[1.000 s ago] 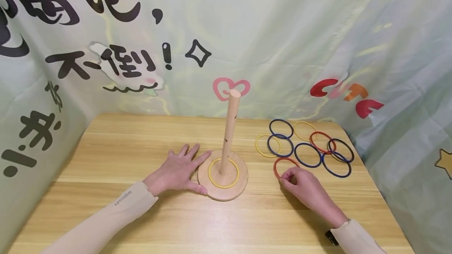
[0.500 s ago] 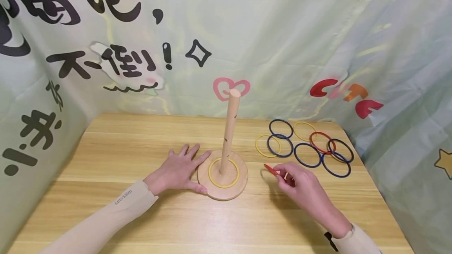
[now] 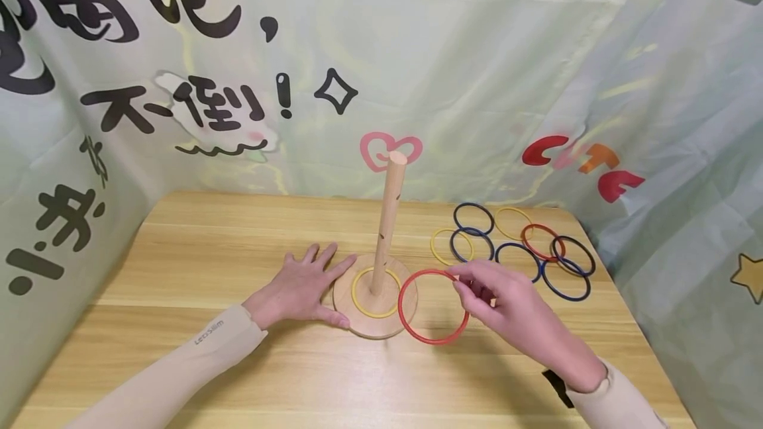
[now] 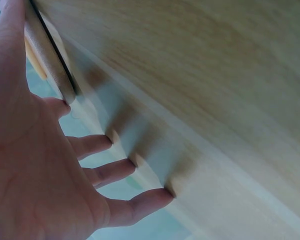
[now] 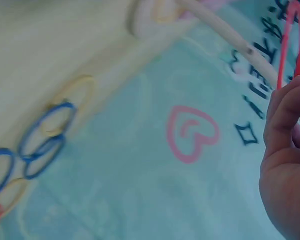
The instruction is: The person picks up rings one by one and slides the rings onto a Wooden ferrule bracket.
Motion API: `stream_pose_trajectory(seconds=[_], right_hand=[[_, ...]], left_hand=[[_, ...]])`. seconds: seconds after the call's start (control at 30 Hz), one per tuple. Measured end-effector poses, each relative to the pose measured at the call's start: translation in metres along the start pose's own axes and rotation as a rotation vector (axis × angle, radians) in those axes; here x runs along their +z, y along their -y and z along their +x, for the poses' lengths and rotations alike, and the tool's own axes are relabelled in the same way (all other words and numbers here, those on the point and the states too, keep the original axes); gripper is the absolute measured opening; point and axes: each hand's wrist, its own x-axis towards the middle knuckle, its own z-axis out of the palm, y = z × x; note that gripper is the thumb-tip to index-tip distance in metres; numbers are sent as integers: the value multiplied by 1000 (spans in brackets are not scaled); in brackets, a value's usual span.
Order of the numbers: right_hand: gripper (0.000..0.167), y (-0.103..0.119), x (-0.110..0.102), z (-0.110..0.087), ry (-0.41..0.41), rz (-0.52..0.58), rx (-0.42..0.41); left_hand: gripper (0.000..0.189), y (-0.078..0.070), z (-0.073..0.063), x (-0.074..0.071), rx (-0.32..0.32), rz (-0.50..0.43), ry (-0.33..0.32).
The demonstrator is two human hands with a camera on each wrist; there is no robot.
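My right hand pinches a red ring between thumb and fingers, holding it tilted up above the table. In the head view the ring's left side overlaps the edge of a round wooden base. An upright wooden peg rises from that base, and a yellow ring lies around its foot. My left hand is spread with straight fingers at the base's left edge. In the left wrist view, fingertips of this hand touch the table beside the base's rim.
Several blue rings, two yellow rings and another red ring lie at the table's back right, some overlapping. A printed curtain hangs behind and at the sides of the wooden table.
The right hand has picked the red ring off the table, raised it and turned it towards the wooden base. The left hand has stayed in place.
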Motion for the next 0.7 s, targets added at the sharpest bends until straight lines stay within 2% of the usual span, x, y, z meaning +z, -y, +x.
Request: stream_pose_trajectory(seconds=[0.17,0.37,0.57,0.7], right_hand=[[39,19,-12,24,-24,177,61],[34,41,-21,58,-159,367,84],[22,58,-29,85,-300,470,161],[19,63,-30,101,-361,517,145]], left_hand=[[128,1,0,-1,4,1,-8],[127,0,-2,-3,8,-15,-14],[126,0,-3,-2,10,-17,-11],[127,0,-1,-2,9,-11,-7]])
